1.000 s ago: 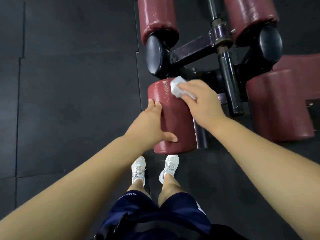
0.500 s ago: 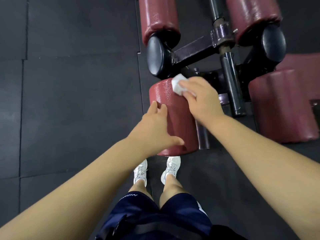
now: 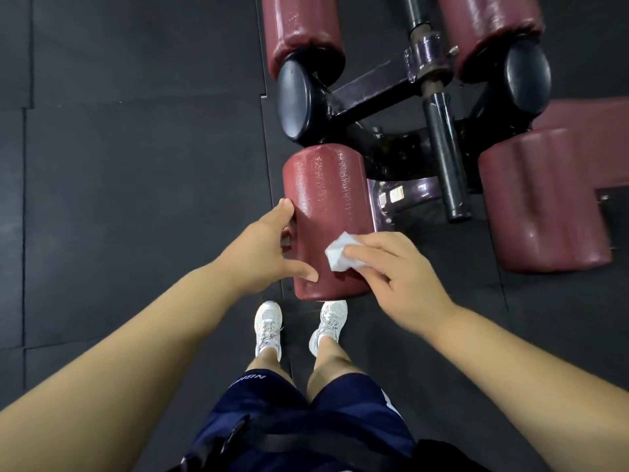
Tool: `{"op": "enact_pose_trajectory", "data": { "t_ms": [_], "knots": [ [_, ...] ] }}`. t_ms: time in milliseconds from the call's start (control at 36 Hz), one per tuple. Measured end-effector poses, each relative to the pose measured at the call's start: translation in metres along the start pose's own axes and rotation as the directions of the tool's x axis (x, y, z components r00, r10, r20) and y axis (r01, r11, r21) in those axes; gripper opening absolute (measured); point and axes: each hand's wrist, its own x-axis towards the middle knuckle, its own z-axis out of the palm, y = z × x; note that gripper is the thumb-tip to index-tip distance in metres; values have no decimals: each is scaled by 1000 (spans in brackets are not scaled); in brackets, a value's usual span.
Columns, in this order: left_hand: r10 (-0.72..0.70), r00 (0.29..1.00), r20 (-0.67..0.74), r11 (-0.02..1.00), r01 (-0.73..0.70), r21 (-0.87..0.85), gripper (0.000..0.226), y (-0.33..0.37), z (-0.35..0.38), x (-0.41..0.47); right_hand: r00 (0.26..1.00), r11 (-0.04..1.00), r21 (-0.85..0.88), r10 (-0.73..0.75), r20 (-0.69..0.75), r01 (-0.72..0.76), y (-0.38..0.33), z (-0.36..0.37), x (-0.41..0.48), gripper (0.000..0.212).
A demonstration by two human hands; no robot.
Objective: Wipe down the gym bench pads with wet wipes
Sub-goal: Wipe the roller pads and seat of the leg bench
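Roller pad (image 3: 328,216): maroon vinyl cylinder, pebbled skin, glossy-wet sheen, mounted on dark steel frame (image 3: 371,90) just ahead of feet.
Left hand (image 3: 265,253) clasps pad's left flank, thumb across top, steadying.
Right hand (image 3: 405,277) clutches wadded white wet wipe (image 3: 340,255), pressed on pad's near end.
Risks: pad probably spins on axle if left clasp slackens, wipe then skids; small wad likely misses underside and end face; slick vinyl invites finger slip.
Neighbouring pad (image 3: 544,202): same vinyl, creased.
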Motion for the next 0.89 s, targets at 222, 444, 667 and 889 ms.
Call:
{"op": "enact_pose_trajectory", "data": {
  "t_ms": [222,444,667,889],
  "knots": [
    [46,996,-77,936,-16,351,90,32,8,-8,996,998,-59,0,-85,-5,24,-2,75,25],
    [52,984,-170,898,29,439,129,47,31,-7,965,971,8,237,-111,-238,29,-8,123,27],
    [41,992,-123,972,-11,237,133,17,14,-6,988,994,15,108,-112,-107,7,0,30,26],
    [33,999,-29,965,-25,263,135,5,3,-4,994,995,21,-91,-59,93,4,1,3,22]
  ]
}}
